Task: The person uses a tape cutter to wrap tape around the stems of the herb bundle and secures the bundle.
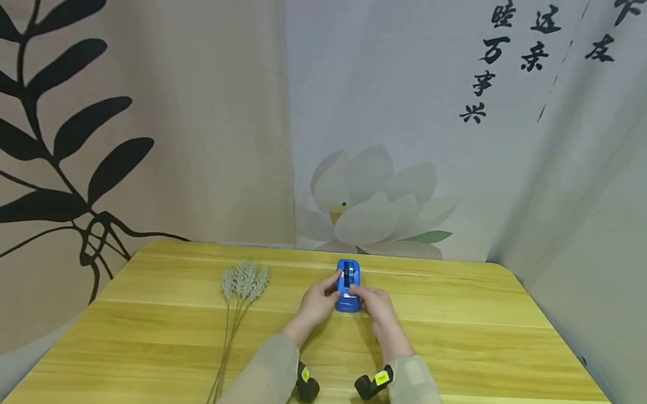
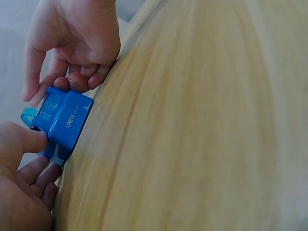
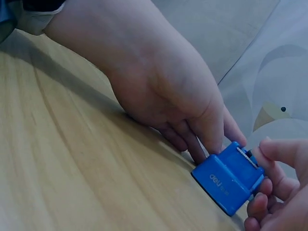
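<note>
A blue tape dispenser stands on the wooden table near its far edge, front end toward me. White "deli" lettering marks the front of the dispenser in the left wrist view. My left hand grips its left side with thumb and fingers. On the other side my right hand holds the dispenser, thumb over the top and the other fingers bent along the side. Behind the toothed cutter, a teal ring shows. Whether tape lies between the right fingers cannot be made out.
Several dried grey-green flower stalks lie on the table left of my hands. A wall cloth with a lotus and black writing hangs behind the far edge. Each wrist wears a small black camera.
</note>
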{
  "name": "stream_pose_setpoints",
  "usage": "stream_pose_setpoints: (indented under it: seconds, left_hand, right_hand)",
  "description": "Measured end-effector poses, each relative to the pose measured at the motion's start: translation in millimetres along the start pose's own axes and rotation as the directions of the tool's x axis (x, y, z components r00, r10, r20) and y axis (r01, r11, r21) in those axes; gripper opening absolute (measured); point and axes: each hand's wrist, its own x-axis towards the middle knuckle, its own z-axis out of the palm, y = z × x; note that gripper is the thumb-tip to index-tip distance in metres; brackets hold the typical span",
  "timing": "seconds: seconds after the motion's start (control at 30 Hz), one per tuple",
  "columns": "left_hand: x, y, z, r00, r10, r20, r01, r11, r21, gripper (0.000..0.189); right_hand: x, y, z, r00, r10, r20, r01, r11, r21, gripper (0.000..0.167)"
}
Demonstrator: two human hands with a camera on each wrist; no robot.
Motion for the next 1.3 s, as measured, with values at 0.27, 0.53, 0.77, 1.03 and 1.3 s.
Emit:
stream_pose_setpoints:
  seconds: [0.27,0.53,0.77,1.03,1.3]
  left_hand:
    - [-1.2,1.9,-0.4,1.0,-0.014,0.006,0.014,1.0,-0.006,0.049]
    - [-1.7,-0.8,2.0,1.0,-0.023,0.008,0.023,1.0,0.001,0.049]
    - [-0.6,-0.5,0.6,1.0,-0.014,0.0,0.014,1.0,0.01,0.05]
    - [-0.9,1.4,-0.1,1.0,0.006,-0.005,-0.006,1.0,0.013,0.05]
    - [-1.4,0.0,1.5,1.0,0.009,-0.003,-0.009,1.0,0.011,0.051]
  right_hand:
    - [-2.8,0.1,-1.0,1.0,0.007,-0.004,-0.007,1.0,-0.01,0.039]
    - [-11.2,3.8,-2.4,1.0,-0.009,-0.001,0.008,0.999,-0.031,0.039]
    - [-17.3,5.2,-2.8,1.0,-0.027,0.002,0.028,0.997,-0.078,0.032]
    - [-27.8,4.1,-5.4,0.998,-0.061,0.029,0.063,0.995,-0.08,0.03]
    - [-39.1,7.2,-9.6,0.997,-0.065,0.05,0.071,0.989,-0.132,0.032]
